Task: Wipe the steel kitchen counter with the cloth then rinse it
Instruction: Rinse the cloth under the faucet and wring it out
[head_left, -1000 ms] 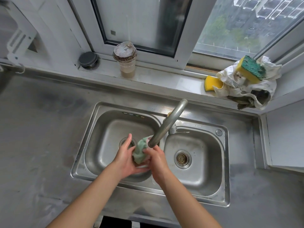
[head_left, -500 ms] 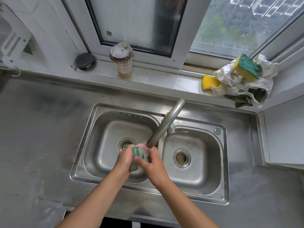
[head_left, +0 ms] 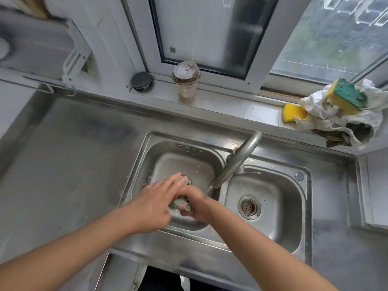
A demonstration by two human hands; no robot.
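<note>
1. Rinsing is under way: a person stands at a double steel sink point(head_left: 178, 240), holding a bunched green and pink cloth point(head_left: 180, 204) over the left basin, near its drain.
2. The right hand point(head_left: 196, 206) curls round the cloth from the right and grips it. The left hand point(head_left: 156, 199) lies on top, fingers nearly straight, pressing rather than clutching.
3. A thin stream of water point(head_left: 210, 188) leaves the faucet spout point(head_left: 238, 160) just to the right of the hands. Whether it reaches the cloth cannot be told.
4. To rinse well, the wad probably needs bringing squarely under that stream, then loosening, turning and squeezing so the inner folds flush through.
5. Keeping the work low in the basin should spare the steel counter point(head_left: 63, 160) from splashes.
</note>
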